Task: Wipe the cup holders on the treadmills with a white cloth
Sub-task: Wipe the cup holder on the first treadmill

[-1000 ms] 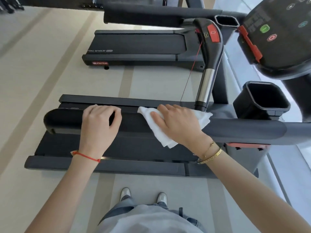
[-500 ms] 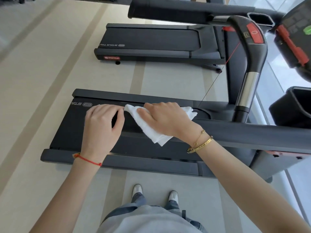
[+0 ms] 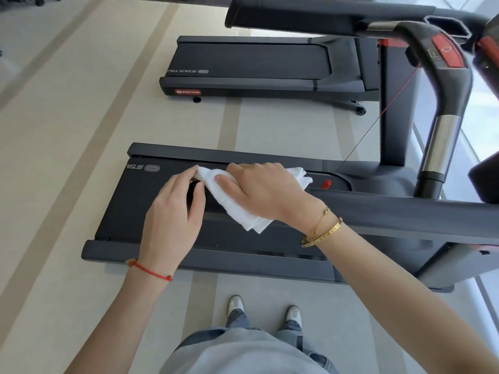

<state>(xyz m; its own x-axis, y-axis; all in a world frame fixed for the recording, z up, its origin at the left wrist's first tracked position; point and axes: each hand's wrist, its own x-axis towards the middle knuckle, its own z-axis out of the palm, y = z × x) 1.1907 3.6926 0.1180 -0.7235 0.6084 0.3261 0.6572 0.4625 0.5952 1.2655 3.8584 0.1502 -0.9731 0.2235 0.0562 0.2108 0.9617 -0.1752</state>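
My right hand (image 3: 264, 193) is closed over a folded white cloth (image 3: 237, 214) and presses it onto the dark handrail (image 3: 391, 220) of the near treadmill. My left hand (image 3: 172, 220) wraps the free end of that rail, its fingertips touching the cloth's left corner. A black cup holder (image 3: 484, 179) of this treadmill shows only as a sliver at the right edge, well to the right of both hands. A second cup holder (image 3: 448, 27) sits at the top right on the far treadmill.
The near treadmill's belt deck (image 3: 129, 201) lies below the hands. A curved grip with a red button (image 3: 445, 54) rises at the right, and a red safety clip (image 3: 326, 184) hangs on a cord. The far treadmill (image 3: 256, 63) stands beyond. My shoes (image 3: 236, 306) are on the pale floor.
My right hand has slid the cloth left along the handrail until it meets my left hand. The view has turned left, so the near cup holder has moved to the right edge.
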